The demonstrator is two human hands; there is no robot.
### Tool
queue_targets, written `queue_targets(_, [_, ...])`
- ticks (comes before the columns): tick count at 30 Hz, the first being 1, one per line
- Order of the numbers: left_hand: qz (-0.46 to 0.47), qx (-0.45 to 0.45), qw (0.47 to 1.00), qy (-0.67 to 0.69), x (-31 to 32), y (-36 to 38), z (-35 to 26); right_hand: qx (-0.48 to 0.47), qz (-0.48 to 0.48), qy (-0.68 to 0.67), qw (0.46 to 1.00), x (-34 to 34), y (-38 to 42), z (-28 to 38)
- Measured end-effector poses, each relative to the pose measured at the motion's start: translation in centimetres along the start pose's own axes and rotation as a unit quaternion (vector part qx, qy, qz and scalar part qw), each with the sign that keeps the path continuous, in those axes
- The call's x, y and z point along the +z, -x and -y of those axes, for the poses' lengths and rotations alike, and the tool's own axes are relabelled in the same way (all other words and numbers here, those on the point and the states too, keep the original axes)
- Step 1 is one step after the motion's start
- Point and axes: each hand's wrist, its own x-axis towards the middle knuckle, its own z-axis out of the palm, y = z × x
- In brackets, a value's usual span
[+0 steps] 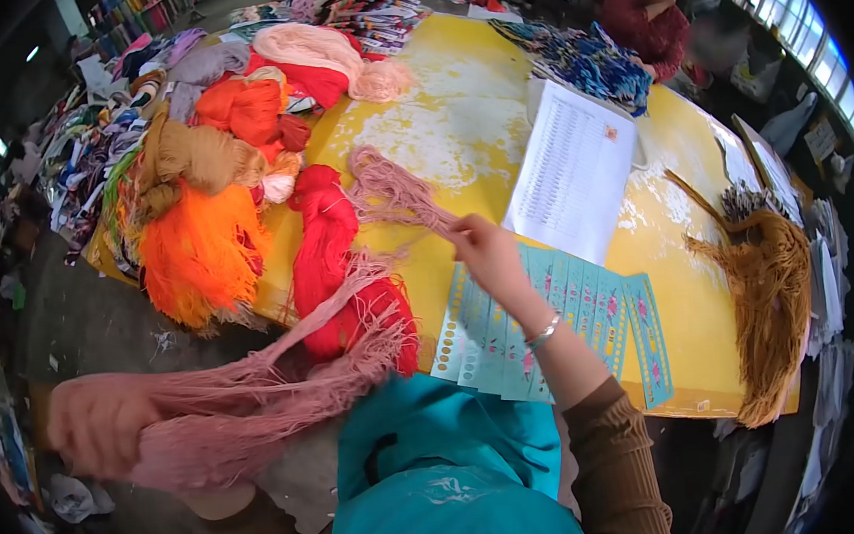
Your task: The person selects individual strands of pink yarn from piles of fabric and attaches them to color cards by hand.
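Note:
My left hand (104, 428), blurred by motion, is closed round a thick hank of dusty-pink thread (257, 401) off the table's left edge. The hank's loose, fringed ends reach across toward a red skein (322, 235). Over the middle of the table, my right hand (491, 257) pinches a thinner bunch of the same pink thread (396, 189), whose far part lies loosely on the yellow surface. Below my right wrist, teal printed cards (576, 305) are fanned in a row. Printed paper sheets (574, 165) lie just beyond that hand.
Orange (200, 250), tan and peach skeins pile up on the left of the yellow table (452, 74). A golden-brown hank (771, 300) hangs over the right edge. Dark blue mixed thread (581, 59) lies at the back, near a person in a red top (644, 24).

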Motion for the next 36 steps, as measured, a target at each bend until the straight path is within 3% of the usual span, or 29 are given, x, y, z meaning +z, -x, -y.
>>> queue_targets(2, [-0.154,0.003,0.987,-0.047,-0.5,2.2,-0.5,-0.101,0.029,0.035,0.994,4.2,-0.5,2.5])
queue_targets(3, [-0.204,-0.002,0.978,-0.048,-0.9,2.8,-0.5,-0.101,0.065,0.054,0.991,5.6,-0.7,4.3])
queue_targets(6, [-0.213,0.046,0.975,-0.046,-2.5,4.9,-1.6,-0.1,0.101,0.082,0.986,10.3,-1.6,6.9])
queue_targets(9, [-0.179,0.212,0.957,-0.087,-0.8,6.0,-6.0,-0.101,0.116,0.135,0.979,12.9,-2.9,8.6])
queue_targets(11, [-0.15,0.239,0.95,-0.138,0.9,7.9,-12.4,-0.107,0.117,0.163,0.974,14.1,-3.4,9.6])
queue_targets(13, [-0.167,0.24,0.938,-0.186,2.3,9.2,-15.5,-0.055,0.162,0.256,0.951,15.1,-3.9,10.2])
queue_targets(15, [-0.24,0.23,0.875,-0.353,3.0,10.3,-17.2,-0.061,0.151,0.267,0.95,16.3,-4.2,9.9])
queue_targets(16, [-0.269,0.252,0.816,-0.444,2.9,11.0,-17.3,-0.071,0.137,0.292,0.944,16.7,-4.2,9.8])
queue_targets(17, [-0.271,0.249,0.816,-0.445,2.6,10.2,-15.7,-0.08,0.123,0.317,0.937,17.1,-4.3,9.3])
queue_targets(19, [-0.45,0.368,0.511,-0.633,1.3,9.0,-11.9,-0.063,0.111,0.297,0.946,18.3,-5.5,7.7])
queue_targets(20, [-0.468,0.314,0.533,-0.631,0.5,9.8,-12.3,-0.05,0.097,0.276,0.955,18.5,-6.1,7.2])
queue_targets(22, [-0.562,0.241,0.559,-0.559,-1.0,10.0,-11.5,0.003,0.052,0.066,0.996,17.6,-7.0,6.0])
queue_targets(23, [-0.552,0.196,0.674,-0.45,-2.1,11.3,-12.2,0.131,0.081,-0.161,0.975,17.8,-7.9,5.3])
queue_targets(24, [-0.554,0.166,0.696,-0.425,-3.5,12.2,-12.7,0.165,0.098,-0.39,0.9,17.5,-8.5,4.3])
queue_targets(25, [-0.556,0.134,0.717,-0.398,-4.7,12.9,-13.0,0.19,0.107,-0.597,0.772,16.9,-8.6,3.7])
queue_targets(26, [-0.544,0.107,0.735,-0.391,-5.8,13.7,-13.3,0.181,0.177,-0.708,0.66,14.6,-8.0,5.8])
queue_targets(29, [-0.578,0.071,0.731,-0.356,-7.2,14.2,-12.1,0.149,0.164,-0.832,0.509,10.1,-5.7,8.0])
queue_targets(31, [-0.565,0.051,0.739,-0.363,-8.0,14.7,-11.7,0.084,0.195,-0.851,0.48,9.8,-4.8,7.5])
queue_targets(32, [-0.579,0.04,0.735,-0.35,-8.3,14.7,-11.4,0.18,0.158,-0.814,0.529,9.5,-4.4,8.5])
queue_targets(34, [-0.593,0.024,0.733,-0.334,-9.2,15.6,-10.9,0.227,0.211,-0.846,0.434,8.0,-2.1,10.5])
queue_targets(35, [-0.568,-0.017,0.767,-0.299,-10.1,16.5,-11.2,0.183,0.298,-0.863,0.364,7.8,-1.2,10.4])
queue_targets(36, [-0.539,-0.061,0.798,-0.261,-10.9,17.2,-11.2,0.167,0.334,-0.854,0.362,7.9,-0.2,9.5])
